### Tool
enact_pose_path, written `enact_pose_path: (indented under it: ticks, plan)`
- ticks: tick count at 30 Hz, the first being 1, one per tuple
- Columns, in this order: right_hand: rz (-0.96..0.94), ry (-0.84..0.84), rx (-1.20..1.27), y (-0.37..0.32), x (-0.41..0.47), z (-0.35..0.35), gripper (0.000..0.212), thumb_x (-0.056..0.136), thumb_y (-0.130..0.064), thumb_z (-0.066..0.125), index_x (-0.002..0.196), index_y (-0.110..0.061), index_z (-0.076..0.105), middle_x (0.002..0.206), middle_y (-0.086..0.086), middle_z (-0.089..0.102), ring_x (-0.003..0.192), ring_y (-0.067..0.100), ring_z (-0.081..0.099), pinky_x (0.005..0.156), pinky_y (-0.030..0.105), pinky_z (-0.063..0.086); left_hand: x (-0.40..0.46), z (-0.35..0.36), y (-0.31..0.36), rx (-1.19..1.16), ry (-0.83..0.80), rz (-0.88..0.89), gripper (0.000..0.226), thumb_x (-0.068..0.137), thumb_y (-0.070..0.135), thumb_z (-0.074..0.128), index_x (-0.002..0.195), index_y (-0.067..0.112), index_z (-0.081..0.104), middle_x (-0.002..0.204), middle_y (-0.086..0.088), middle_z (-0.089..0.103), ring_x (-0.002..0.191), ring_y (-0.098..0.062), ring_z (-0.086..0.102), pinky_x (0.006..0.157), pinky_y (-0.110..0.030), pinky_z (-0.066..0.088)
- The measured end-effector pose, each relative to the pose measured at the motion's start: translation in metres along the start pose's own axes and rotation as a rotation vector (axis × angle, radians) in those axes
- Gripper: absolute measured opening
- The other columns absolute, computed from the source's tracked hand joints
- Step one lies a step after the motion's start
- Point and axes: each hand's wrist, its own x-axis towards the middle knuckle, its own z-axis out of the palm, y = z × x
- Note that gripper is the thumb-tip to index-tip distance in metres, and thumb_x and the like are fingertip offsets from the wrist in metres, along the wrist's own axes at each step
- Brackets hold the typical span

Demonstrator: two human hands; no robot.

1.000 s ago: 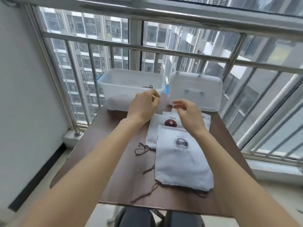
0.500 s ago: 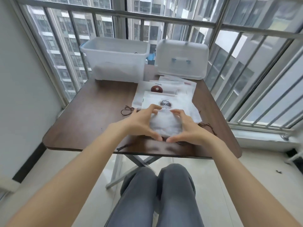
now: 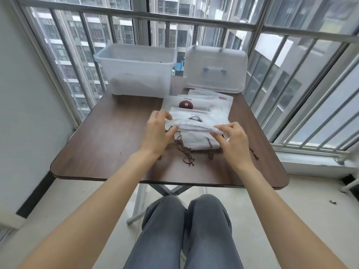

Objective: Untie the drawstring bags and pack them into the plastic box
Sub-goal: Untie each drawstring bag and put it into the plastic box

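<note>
Pinching a white drawstring bag [image 3: 194, 126] by its ends, my left hand [image 3: 158, 131] and right hand [image 3: 232, 141] each keep a narrow grip on it above the stack of bags [image 3: 202, 105] mid-tabletop [image 3: 108, 136]. The open plastic box [image 3: 136, 68] sits at the tabletop's far left corner, its lid [image 3: 214, 68] at the far right.

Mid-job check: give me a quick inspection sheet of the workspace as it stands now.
Surface: brown table, bare at its left side.
Job's things: white bag lifted by both hands over the bag stack; open plastic box at the far edge, white material inside.
Clutter: box lid standing beside the box.
Grippers: left hand and right hand each pinch an end of the bag.
Cables: nothing seen; brown cords trail on the table.
Surroundings: window bars, buildings outside.
</note>
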Motion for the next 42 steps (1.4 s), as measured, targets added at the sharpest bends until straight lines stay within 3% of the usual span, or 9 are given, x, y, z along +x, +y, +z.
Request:
enact_pose_path:
  ticks: [4,8,11,14,22,27,31,35,42]
  plan:
    - [0.057,0.025,0.011,-0.008,0.005,0.003,0.026,0.086,-0.027,0.064,0.111,-0.020,0.068,0.074,-0.004,0.042,0.077,0.017,0.047,0.066,0.015,0.033,0.007,-0.004,0.006,-0.085,-0.066,-0.311,0.032,0.084,0.033,0.068,0.097,0.008,0.055,0.090,-0.011,0.063,0.081,-0.029,0.063,0.079,-0.036,0.051]
    - [0.171,0.056,0.174,-0.016,0.004,0.009,0.027,0.079,-0.012,0.071,0.106,-0.012,0.065,0.072,-0.002,0.057,0.074,0.020,0.060,0.073,0.023,0.047,0.010,-0.005,0.007,-0.185,-0.115,-0.323,0.019,0.087,0.023,0.063,0.079,0.007,0.068,0.071,-0.007,0.064,0.062,-0.015,0.055,0.072,-0.027,0.044]
    - [0.262,0.115,0.314,-0.017,0.003,0.012,0.016,0.078,-0.004,0.068,0.092,-0.009,0.063,0.074,0.003,0.065,0.076,0.022,0.069,0.077,0.029,0.056,0.011,-0.009,0.010,-0.515,-0.105,-0.401,0.021,0.095,0.018,0.053,0.082,0.008,0.066,0.065,0.000,0.058,0.047,0.003,0.052,0.057,-0.013,0.043]
    - [0.387,0.170,0.512,-0.020,0.004,0.015,0.007,0.083,-0.001,0.063,0.084,-0.006,0.058,0.074,0.005,0.063,0.067,0.017,0.070,0.073,0.028,0.058,0.009,-0.013,0.012,-0.976,-0.123,-0.613,0.029,0.100,0.022,0.044,0.080,0.009,0.061,0.059,0.003,0.054,0.046,-0.002,0.056,0.053,-0.014,0.048]
    - [0.752,-0.064,0.914,-0.030,0.009,0.020,0.030,0.096,-0.023,0.051,0.068,-0.015,0.045,0.049,-0.006,0.039,0.029,0.003,0.032,0.033,0.011,0.025,0.010,-0.011,0.011,-1.265,-0.140,-0.808,0.030,0.099,0.036,0.040,0.081,0.017,0.056,0.042,0.011,0.021,0.029,-0.002,0.015,0.027,-0.013,0.009]
    - [0.843,-0.011,1.282,-0.029,0.011,0.021,0.030,0.095,-0.020,0.052,0.066,-0.014,0.047,0.040,-0.008,0.041,0.031,0.002,0.040,0.033,0.012,0.036,0.012,-0.007,0.009,-1.353,-0.028,-0.883,0.032,0.100,0.032,0.041,0.076,0.014,0.052,0.039,0.011,0.025,0.027,-0.002,0.016,0.026,-0.013,0.009]
    - [0.825,0.015,1.601,-0.027,0.009,0.027,0.025,0.098,-0.021,0.044,0.075,-0.015,0.049,0.073,0.001,0.060,0.055,0.008,0.066,0.054,0.019,0.055,0.015,-0.005,0.006,-1.595,-0.003,-0.961,0.034,0.101,0.031,0.039,0.074,0.013,0.051,0.037,0.008,0.034,0.024,-0.002,0.019,0.026,-0.012,0.013]
    - [0.870,0.061,1.770,-0.025,0.013,0.028,0.020,0.098,-0.021,0.043,0.081,-0.012,0.049,0.087,0.008,0.060,0.077,0.017,0.063,0.058,0.023,0.056,0.018,-0.004,-0.001,-1.780,0.030,-0.997,0.035,0.101,0.029,0.038,0.074,0.011,0.052,0.041,0.006,0.044,0.024,-0.003,0.027,0.027,-0.010,0.020]
    - [0.841,0.108,1.937,-0.019,0.019,0.028,0.018,0.099,-0.017,0.041,0.089,-0.005,0.049,0.064,0.009,0.067,0.065,0.020,0.066,0.055,0.031,0.058,0.018,-0.004,-0.007,-1.815,0.139,-1.000,0.033,0.100,0.029,0.041,0.075,0.011,0.051,0.069,0.003,0.041,0.028,-0.003,0.032,0.028,-0.010,0.021]
